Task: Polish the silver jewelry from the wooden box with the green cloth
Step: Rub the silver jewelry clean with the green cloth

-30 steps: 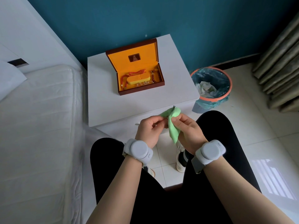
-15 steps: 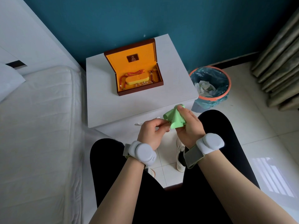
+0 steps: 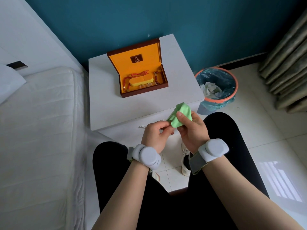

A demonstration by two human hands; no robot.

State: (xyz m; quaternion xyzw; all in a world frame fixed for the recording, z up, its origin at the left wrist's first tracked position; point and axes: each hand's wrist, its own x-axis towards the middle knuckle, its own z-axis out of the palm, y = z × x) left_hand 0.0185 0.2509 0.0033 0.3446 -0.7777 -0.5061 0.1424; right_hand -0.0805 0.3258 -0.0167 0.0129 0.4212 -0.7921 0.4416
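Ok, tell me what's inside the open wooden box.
The wooden box holds a yellow pad, a red cord and dark red beads on orange lining. What lies under the pad is hidden.

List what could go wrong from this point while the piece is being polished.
1. The hands work past the front edge of the white nightstand, over bare floor tiles. If the small silver piece pinched by the left hand slips, it may drop and roll off.
2. The green cloth in the right hand hides most of the piece, so a loosening grip may go unnoticed.
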